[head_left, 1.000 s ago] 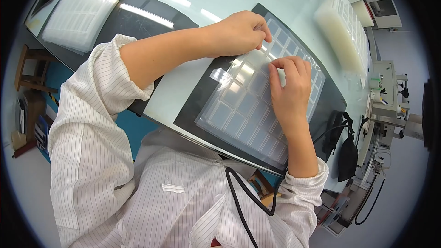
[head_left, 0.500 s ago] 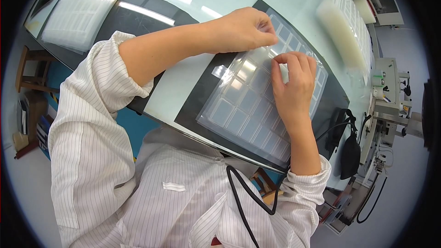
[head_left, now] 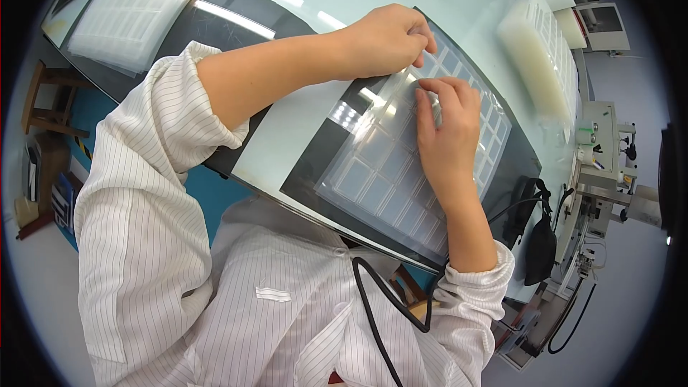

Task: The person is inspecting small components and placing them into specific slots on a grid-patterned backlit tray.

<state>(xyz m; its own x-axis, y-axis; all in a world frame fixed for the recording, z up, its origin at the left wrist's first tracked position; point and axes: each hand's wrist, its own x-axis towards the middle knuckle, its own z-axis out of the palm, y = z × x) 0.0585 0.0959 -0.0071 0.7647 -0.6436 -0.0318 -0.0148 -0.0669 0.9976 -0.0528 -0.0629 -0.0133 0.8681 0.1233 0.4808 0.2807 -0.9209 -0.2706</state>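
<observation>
A clear plastic tray (head_left: 390,172) with a grid of square pockets lies on a black mat (head_left: 315,165) on the glass table. My left hand (head_left: 387,39) rests at the tray's far left edge, its fingertips pinched together on the edge of a thin clear film there. My right hand (head_left: 448,129) lies flat on the tray, its fingertips pressing down near the far pockets, close to my left fingers. What is under the fingers is hidden.
A stack of similar translucent trays (head_left: 541,57) stands at the far right. More trays (head_left: 132,7) lie at the far left. A black pouch with a strap (head_left: 534,233) and a black cable (head_left: 380,308) are near the table's right edge. Equipment (head_left: 602,150) stands at the right.
My right hand has slid up the tray toward its far edge, closer to my left hand. My left hand has shifted slightly and stays pinched at the tray's edge.
</observation>
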